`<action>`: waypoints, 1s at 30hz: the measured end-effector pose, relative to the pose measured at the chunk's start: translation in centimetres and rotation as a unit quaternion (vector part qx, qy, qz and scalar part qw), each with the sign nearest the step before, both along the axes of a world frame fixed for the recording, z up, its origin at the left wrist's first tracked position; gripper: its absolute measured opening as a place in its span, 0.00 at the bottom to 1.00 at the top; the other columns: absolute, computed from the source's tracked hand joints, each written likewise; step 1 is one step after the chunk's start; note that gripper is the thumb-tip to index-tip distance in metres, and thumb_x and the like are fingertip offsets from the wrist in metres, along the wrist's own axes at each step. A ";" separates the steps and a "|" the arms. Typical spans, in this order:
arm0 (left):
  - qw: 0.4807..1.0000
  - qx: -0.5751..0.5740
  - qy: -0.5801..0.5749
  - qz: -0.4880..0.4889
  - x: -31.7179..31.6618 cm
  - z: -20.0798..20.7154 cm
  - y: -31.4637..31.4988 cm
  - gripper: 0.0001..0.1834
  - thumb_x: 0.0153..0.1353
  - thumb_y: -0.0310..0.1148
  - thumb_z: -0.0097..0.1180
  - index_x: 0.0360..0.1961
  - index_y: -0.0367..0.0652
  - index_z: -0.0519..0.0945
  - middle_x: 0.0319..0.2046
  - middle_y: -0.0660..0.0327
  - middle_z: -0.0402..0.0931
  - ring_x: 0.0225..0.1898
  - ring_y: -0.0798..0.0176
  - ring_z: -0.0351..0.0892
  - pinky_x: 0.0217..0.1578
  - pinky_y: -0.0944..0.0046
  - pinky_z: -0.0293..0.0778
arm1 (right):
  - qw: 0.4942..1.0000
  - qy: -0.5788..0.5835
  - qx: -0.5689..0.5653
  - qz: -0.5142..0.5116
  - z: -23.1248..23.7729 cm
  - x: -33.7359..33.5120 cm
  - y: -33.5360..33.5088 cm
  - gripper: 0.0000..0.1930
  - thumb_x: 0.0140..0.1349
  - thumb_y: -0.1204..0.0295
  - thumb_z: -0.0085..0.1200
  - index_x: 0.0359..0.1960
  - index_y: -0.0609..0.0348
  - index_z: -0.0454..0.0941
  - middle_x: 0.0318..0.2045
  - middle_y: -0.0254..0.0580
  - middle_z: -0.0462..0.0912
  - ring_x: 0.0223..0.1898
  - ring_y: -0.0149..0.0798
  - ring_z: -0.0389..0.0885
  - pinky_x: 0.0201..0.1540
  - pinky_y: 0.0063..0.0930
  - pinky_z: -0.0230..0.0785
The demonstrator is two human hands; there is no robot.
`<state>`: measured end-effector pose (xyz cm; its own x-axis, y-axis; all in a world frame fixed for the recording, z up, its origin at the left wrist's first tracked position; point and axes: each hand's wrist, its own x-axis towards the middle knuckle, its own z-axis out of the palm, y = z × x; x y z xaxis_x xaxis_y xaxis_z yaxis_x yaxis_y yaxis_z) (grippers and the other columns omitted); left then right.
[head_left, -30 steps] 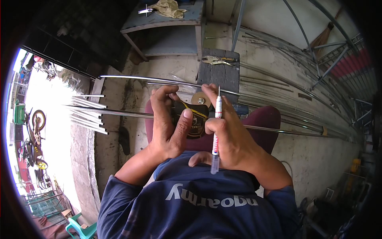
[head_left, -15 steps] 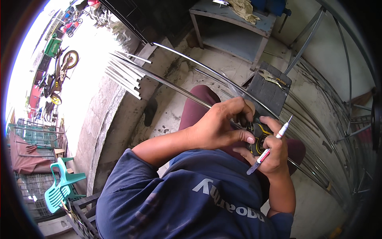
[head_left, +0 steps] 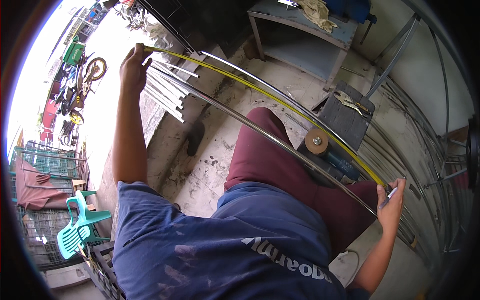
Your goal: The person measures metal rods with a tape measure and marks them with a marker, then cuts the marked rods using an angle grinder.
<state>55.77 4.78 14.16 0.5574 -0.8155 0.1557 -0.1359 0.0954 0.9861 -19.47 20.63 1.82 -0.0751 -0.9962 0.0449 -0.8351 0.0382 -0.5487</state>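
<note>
A yellow measuring tape [head_left: 280, 100] is stretched out along a long shiny metal rod [head_left: 260, 132] that crosses over my lap. My left hand [head_left: 134, 65] is reached far out to the upper left, pinching the tape's end against the rod's end. My right hand [head_left: 392, 205] is at the lower right, closed on the tape's case and a white marker pen [head_left: 391, 194] at the rod's other end. My dark red trousers and blue shirt fill the lower middle.
An angle grinder [head_left: 327, 152] lies by my knee. Locking pliers [head_left: 352, 102] rest on a dark block. A bundle of metal rods [head_left: 165, 90] lies on the concrete floor. A blue-grey bench [head_left: 305, 35] stands beyond. A green plastic chair [head_left: 80, 225] and wire racks are at left.
My hands were together over my lap around the tape case. They have spread wide apart, the left pulling the tape out along the rod to the upper left.
</note>
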 end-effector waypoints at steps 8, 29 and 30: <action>0.969 0.173 -0.089 0.155 14.2 -2.2 -2.1 0.28 0.77 0.54 0.58 0.68 0.50 0.80 0.67 0.61 0.78 0.71 0.53 0.72 0.69 0.50 0.68 | 0.999 0.008 -0.047 -0.021 -1.1 -1.9 2.8 0.16 0.71 0.74 0.63 0.48 0.63 0.65 0.37 0.51 0.73 0.38 0.54 0.74 0.50 0.41 0.71; 0.922 0.269 -0.166 0.226 14.6 -6.6 -5.4 0.27 0.73 0.54 0.63 0.64 0.48 0.85 0.51 0.58 0.86 0.48 0.60 0.81 0.48 0.58 0.76 | 0.997 0.017 -0.052 -0.049 -0.6 0.4 5.2 0.16 0.69 0.74 0.65 0.45 0.62 0.67 0.37 0.51 0.76 0.40 0.57 0.74 0.50 0.46 0.70; 0.919 0.276 -0.179 0.216 14.6 -6.5 -5.3 0.27 0.73 0.54 0.63 0.63 0.47 0.85 0.51 0.57 0.86 0.48 0.60 0.81 0.48 0.58 0.77 | 0.998 0.019 -0.046 -0.047 -0.6 0.3 5.2 0.16 0.69 0.74 0.65 0.45 0.62 0.67 0.37 0.51 0.76 0.40 0.57 0.74 0.50 0.46 0.70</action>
<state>70.41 -0.53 7.66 0.8411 -0.5405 0.0215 -0.3695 -0.5451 0.7525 -19.13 25.82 1.25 -0.1636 -0.9765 0.1400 -0.8504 0.0677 -0.5218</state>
